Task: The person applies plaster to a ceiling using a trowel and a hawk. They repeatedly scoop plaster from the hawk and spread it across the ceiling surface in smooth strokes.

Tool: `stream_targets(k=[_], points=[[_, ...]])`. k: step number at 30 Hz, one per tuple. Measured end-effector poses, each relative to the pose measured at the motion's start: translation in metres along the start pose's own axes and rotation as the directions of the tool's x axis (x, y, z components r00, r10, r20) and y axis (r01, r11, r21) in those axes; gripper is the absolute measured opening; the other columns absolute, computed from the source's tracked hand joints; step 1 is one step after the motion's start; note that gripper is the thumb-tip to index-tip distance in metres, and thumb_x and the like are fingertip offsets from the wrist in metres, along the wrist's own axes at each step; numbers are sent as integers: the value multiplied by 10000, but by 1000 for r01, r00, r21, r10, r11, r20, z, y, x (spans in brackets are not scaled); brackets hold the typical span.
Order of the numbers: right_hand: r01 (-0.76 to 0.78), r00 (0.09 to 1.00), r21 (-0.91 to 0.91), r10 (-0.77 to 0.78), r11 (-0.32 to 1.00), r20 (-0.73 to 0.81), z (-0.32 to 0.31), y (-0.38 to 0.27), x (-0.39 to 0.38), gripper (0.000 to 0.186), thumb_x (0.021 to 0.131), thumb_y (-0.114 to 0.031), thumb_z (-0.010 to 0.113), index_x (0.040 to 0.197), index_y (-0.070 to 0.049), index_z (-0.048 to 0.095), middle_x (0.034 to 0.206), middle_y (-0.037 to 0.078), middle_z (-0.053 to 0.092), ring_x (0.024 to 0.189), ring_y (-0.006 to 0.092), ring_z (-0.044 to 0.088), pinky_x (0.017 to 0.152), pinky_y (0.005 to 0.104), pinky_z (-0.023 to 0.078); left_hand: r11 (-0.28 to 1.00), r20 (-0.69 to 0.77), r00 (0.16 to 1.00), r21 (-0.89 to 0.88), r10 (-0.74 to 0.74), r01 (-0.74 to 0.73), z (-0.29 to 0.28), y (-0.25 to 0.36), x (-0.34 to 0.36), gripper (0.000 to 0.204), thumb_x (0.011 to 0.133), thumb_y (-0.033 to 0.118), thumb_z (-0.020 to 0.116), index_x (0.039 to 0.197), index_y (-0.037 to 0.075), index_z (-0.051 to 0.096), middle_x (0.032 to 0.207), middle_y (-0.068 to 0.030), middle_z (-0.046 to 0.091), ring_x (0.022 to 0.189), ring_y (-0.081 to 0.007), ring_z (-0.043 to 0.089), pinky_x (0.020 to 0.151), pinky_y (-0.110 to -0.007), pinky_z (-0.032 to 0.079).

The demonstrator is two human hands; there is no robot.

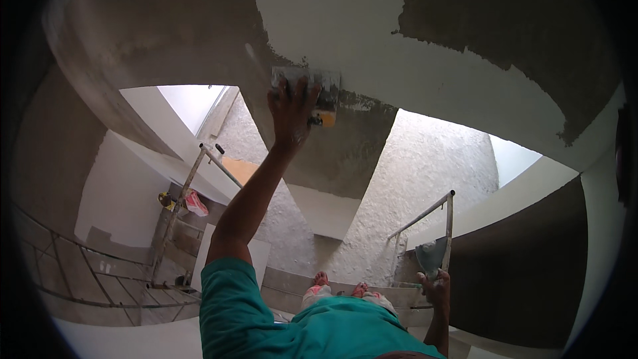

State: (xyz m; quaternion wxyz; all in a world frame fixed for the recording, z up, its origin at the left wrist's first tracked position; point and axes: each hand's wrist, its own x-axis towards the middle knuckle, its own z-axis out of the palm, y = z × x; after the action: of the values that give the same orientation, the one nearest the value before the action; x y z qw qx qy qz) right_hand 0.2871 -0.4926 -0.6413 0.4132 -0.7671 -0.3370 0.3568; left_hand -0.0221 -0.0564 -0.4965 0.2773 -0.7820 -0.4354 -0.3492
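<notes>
My left hand (292, 110) reaches up and grips a wide rectangular plastering blade (329, 86). Its fingers spread over the back of the metal, pressing it flat to the wall. An orange-yellow patch shows at the blade's lower right. White coating (325, 10) meets bare grey plaster (193, 33) at a ragged edge just above the blade. Low on the right, my right hand (435, 289) is closed round the handle of a putty knife (430, 252). That knife points upward, its broad blade greyish and smeared, apart from the wall.
Metal scaffold rails stand on the left (179, 216) and the right (450, 226). A metal lattice frame (100, 279) lies at lower left, near a pink-and-white bag (195, 203). Two openings flank the grey pillar (339, 159). A white panel (259, 259) leans below my left arm.
</notes>
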Motion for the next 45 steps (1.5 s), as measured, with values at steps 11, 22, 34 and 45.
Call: stream_targets(k=[11, 22, 34, 45], points=[[23, 993, 71, -31, 997, 115, 3, -14, 10, 205, 792, -184, 774, 738, -51, 628, 559, -22, 545, 459, 51, 499, 416, 252, 391, 831, 283, 926, -428, -251, 356, -14, 57, -208, 675, 745, 2, 539, 1412, 77, 467, 1416, -186, 494, 1331, -368, 440, 1088, -528, 306], [65, 974, 33, -71, 997, 213, 3, -11, 23, 220, 802, -153, 775, 695, -42, 619, 553, -17, 542, 449, 66, 499, 413, 261, 416, 914, 69, 993, -390, -96, 115, -75, 58, -78, 678, 782, 98, 605, 1439, 121, 437, 1465, -156, 436, 1342, -392, 399, 1089, -583, 256], [-3, 990, 69, -7, 998, 144, -34, 18, 5, 204, 806, -155, 762, 712, -43, 620, 555, -13, 571, 446, 68, 529, 416, 260, 434, 975, -391, 909, 213, 143, -61, -91, 61, 156, 787, 727, -14, 619, 1445, 242, 426, 1451, -86, 435, 1300, -392, 410, 1053, -555, 261], [16, 997, 64, -21, 998, 81, -48, 28, -2, 205, 806, -175, 756, 741, -46, 611, 537, -9, 548, 441, 67, 523, 401, 262, 408, 977, -468, 870, 202, 158, -69, -91, 55, 181, 831, 696, 36, 646, 1458, 269, 409, 1454, -75, 432, 1295, -362, 416, 1036, -572, 255]])
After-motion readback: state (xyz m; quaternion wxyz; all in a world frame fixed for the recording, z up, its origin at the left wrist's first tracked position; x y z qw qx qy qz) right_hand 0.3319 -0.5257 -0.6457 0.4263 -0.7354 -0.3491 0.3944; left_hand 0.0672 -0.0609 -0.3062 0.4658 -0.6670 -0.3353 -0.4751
